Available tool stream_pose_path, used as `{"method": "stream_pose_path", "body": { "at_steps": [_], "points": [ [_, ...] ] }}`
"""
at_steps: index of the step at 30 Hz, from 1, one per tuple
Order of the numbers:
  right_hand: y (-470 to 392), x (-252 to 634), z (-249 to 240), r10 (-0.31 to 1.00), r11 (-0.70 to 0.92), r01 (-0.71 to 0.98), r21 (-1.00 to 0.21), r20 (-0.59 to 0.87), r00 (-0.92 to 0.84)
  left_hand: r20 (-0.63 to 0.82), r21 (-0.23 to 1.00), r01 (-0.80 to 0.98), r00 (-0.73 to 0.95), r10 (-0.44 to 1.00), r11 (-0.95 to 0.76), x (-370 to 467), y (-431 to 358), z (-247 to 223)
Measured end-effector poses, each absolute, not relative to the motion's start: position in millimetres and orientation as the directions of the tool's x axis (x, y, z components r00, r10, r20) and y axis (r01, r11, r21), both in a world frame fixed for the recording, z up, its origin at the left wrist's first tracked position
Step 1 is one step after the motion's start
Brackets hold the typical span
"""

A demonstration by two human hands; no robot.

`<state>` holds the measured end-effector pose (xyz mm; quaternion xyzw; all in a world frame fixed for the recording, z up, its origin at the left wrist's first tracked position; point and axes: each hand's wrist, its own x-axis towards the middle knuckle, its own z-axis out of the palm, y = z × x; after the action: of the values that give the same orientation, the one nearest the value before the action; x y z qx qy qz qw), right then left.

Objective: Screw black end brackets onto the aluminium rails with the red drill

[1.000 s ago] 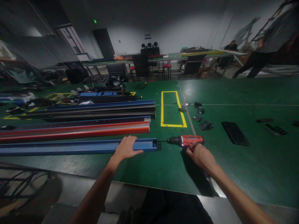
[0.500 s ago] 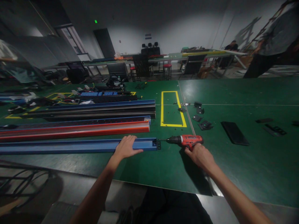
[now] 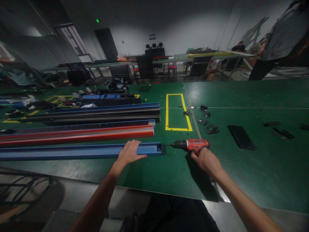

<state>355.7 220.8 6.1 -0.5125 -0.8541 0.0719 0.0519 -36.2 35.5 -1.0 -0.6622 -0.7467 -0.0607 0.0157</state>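
Note:
A long blue metal channel (image 3: 96, 151) lies along the near part of the green table, with a small black end cap (image 3: 164, 150) at its right end. My left hand (image 3: 129, 152) is laid over the channel close to that end, fingers across the far edge and thumb along the near side, gripping it. In my right hand (image 3: 206, 161) is a red and black cordless drill (image 3: 194, 145), held level by its handle and pointing left. Its long thin bit (image 3: 167, 144) reaches the end cap. Whether a screw sits at the tip is too small to tell.
Behind the channel lie an orange-red channel (image 3: 120, 133) and several blue and black ones (image 3: 135, 111). Small black parts (image 3: 211, 129) and a flat black piece (image 3: 241, 137) are on the right. Yellow tape (image 3: 178, 129) marks a rectangle. A person (image 3: 280, 45) stands at the far right.
Both hands, the drill and the channel hold nearly the same position. The view has shifted very slightly, and the person at the far right has moved a little.

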Motion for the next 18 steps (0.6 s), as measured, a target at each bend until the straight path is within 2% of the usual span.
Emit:
{"method": "stream_pose_path", "body": {
  "at_steps": [2, 5, 11, 18],
  "points": [
    [223, 357, 6, 0.859, 0.504, 0.857, -0.106, -0.038, -0.51, 0.105, 0.064, 0.991, -0.123, 0.987, 0.117, -36, 35, -2],
    [224, 359, 6, 0.839, 0.539, 0.839, -0.078, -0.043, -0.543, 0.123, 0.064, 0.992, -0.114, 0.986, 0.106, -37, 35, -4],
    [222, 357, 13, 0.84, 0.533, 0.842, -0.082, -0.069, -0.538, 0.145, 0.048, 0.993, -0.112, 0.983, 0.107, -36, 35, -5],
    [219, 352, 22, 0.889, 0.431, 0.893, -0.132, -0.107, -0.445, 0.112, 0.061, 0.991, -0.123, 0.986, 0.117, -35, 35, -1]
  ]
}}
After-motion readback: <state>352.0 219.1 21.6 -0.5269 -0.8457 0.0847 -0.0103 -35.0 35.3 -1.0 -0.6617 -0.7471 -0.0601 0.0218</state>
